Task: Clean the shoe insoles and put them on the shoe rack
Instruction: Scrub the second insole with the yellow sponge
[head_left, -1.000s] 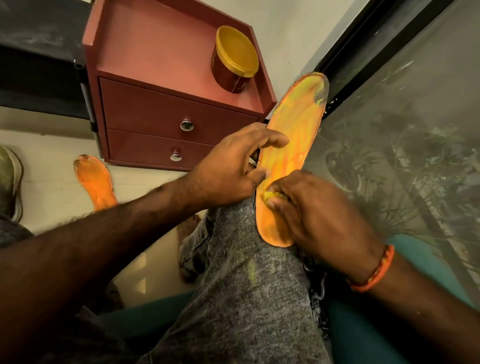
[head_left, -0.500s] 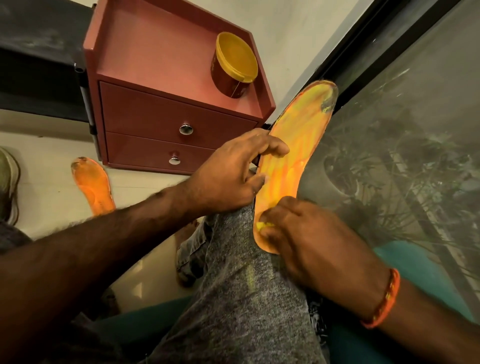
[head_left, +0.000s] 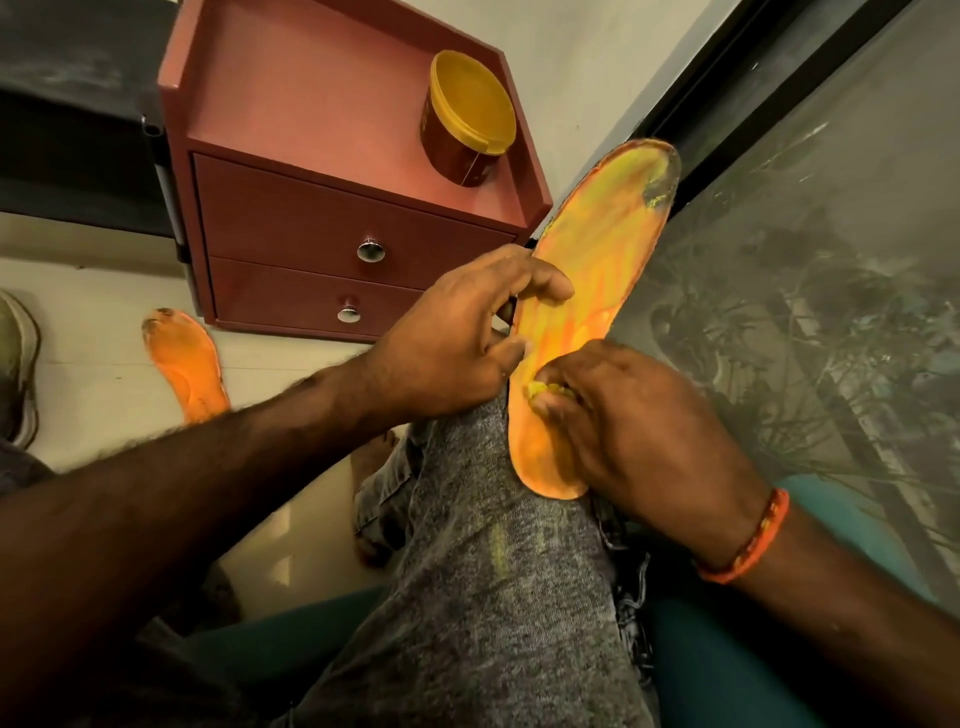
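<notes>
Insole in work: orange-yellow insole (head_left: 587, 291) is propped on the raised knee of the grey trouser leg (head_left: 483, 571), heel end down, toe end angled up toward the window glass (head_left: 831, 260); dark grime is seen at the toe tip.
Left hand: left hand (head_left: 457, 343) is clamped on the insole's left edge near mid-length, thumb curled over the top face, fingers wrapped behind.
Right hand: right hand (head_left: 639, 431) is set on the lower half of the insole, fingertips curled and pinching a small yellow wad (head_left: 540, 389) that is pressed against the surface; what the wad is cannot be told.
Wrist: orange thread band (head_left: 748, 545) is worn on the right wrist.
Second insole: orange insole (head_left: 187, 364) is laid flat on the pale floor (head_left: 104, 332), left of the leg, toe end darkened, partly hidden by the left forearm.
Cabinet: red two-drawer unit (head_left: 322, 218) is stood against the wall; yellow-lidded tub (head_left: 467, 119) is placed on its top, tilted on its side.
Far left: edge of a shoe (head_left: 15, 364) is cut off by the frame.
</notes>
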